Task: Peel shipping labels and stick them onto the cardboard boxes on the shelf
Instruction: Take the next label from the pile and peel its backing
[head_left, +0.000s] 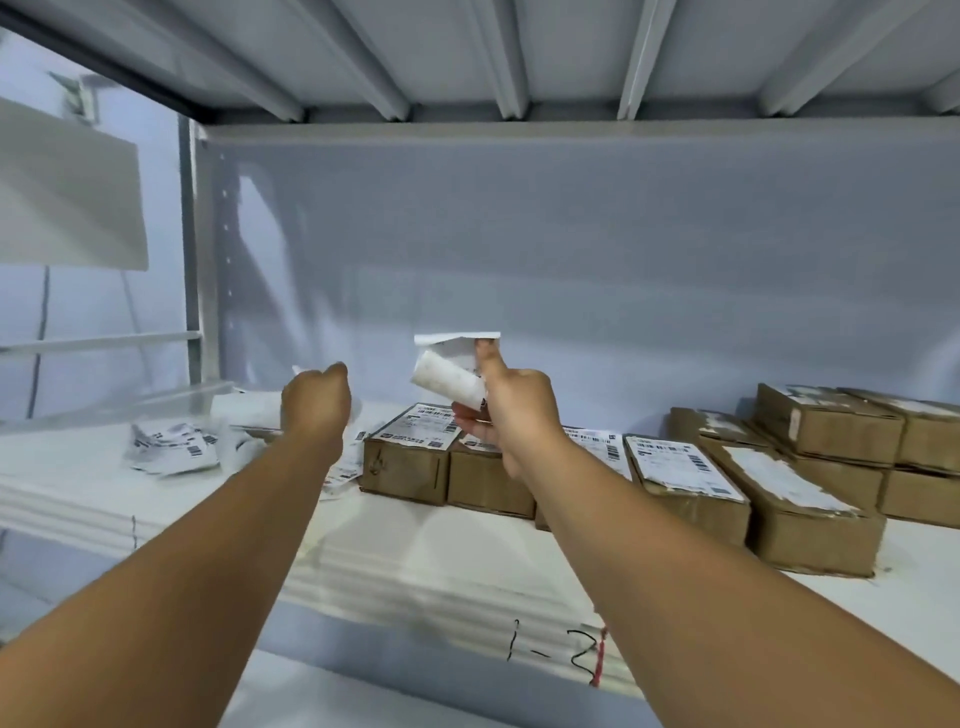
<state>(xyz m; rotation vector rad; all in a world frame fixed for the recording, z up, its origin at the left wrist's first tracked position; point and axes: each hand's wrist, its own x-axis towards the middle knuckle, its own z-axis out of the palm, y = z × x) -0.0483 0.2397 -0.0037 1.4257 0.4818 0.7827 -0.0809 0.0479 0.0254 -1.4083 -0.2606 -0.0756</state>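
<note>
My right hand (511, 410) is raised above the shelf and pinches a curled white shipping label (449, 371) between thumb and fingers. My left hand (317, 402) is to its left with fingers curled round a small piece of white paper (300, 371) that barely shows. A row of brown cardboard boxes (410, 465) lies on the white shelf (467, 551) behind my hands, each with a printed label on top. One more labelled box (685, 483) sits to the right of my right forearm.
A heap of loose labels and backing paper (174, 447) lies at the left of the shelf. Stacked boxes (831, 431) with torn white patches stand at the right. The shelf's front edge carries the handwritten mark "1-2" (556, 652). Another metal shelf runs overhead.
</note>
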